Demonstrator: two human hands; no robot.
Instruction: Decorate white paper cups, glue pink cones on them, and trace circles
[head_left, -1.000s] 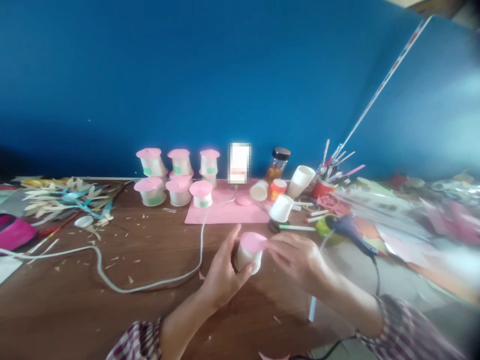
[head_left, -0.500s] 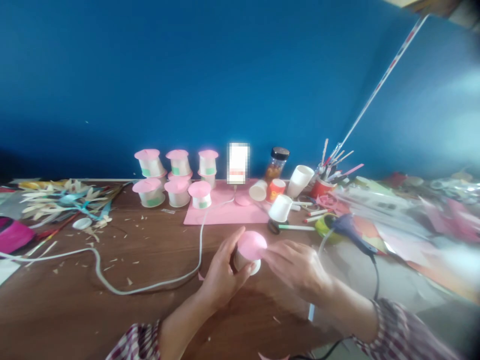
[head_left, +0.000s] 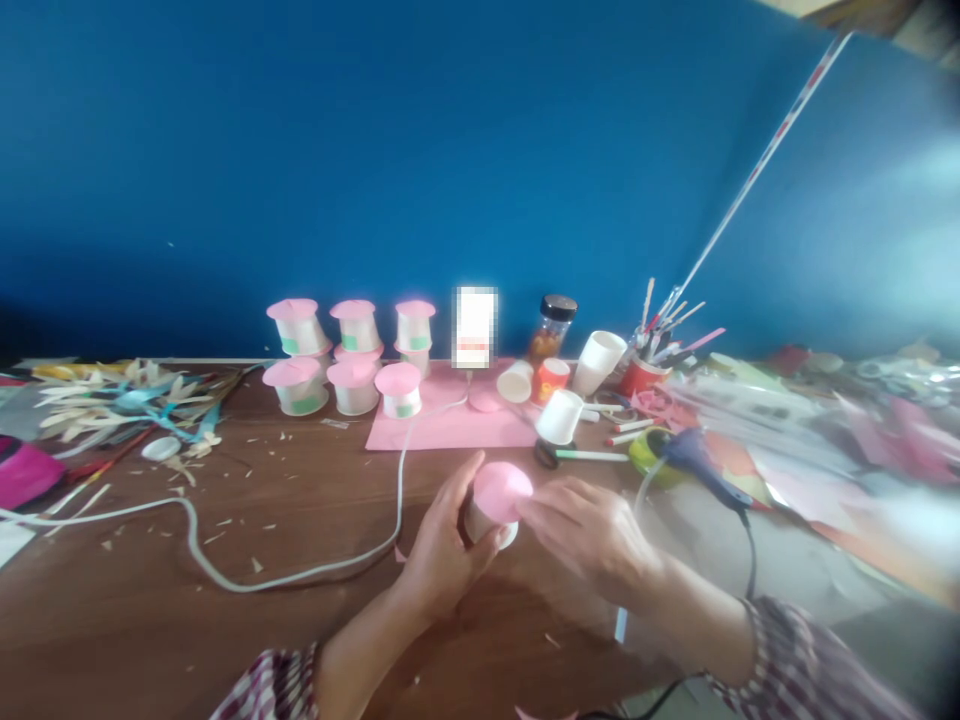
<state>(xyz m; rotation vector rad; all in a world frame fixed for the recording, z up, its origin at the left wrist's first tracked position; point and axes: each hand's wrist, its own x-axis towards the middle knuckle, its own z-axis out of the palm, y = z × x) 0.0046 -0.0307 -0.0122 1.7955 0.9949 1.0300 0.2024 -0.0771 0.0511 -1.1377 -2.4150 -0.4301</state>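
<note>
A blue wall [head_left: 450, 150] rises beyond both hands, above a brown tabletop [head_left: 315, 510] under them. Ahead of the hands lies a pink sheet [head_left: 450, 430]. Plastic and paper clutter [head_left: 772, 420] spreads to the right of the right hand.

The left hand [head_left: 442, 545] is closed around a white cup [head_left: 482, 524], thumb on the near side and fingers on the far side. The right hand [head_left: 600, 530] has its fingertips at the right edge of the pink disc [head_left: 501, 485]. Whether they pinch that edge or only press it, I cannot tell. The disc already covers the cup's top and tips toward the right hand, so it seems not to be settled flat.

Ahead and left of the left hand stand covered cups [head_left: 301, 392], each with a pink top, some stacked. Ahead of the right hand are an upturned cup [head_left: 559, 416], a leaning cup [head_left: 598, 360] and a black-lidded jar [head_left: 551, 325]. A glue gun [head_left: 709, 470] lies beyond the right hand, and a white cable [head_left: 259, 588] curves left of the left hand, among small scraps [head_left: 257, 565].

The disc hides the cup's upper rim, and the hands cover part of its side. Any glue there is out of sight; the far-right clutter is blurred.
</note>
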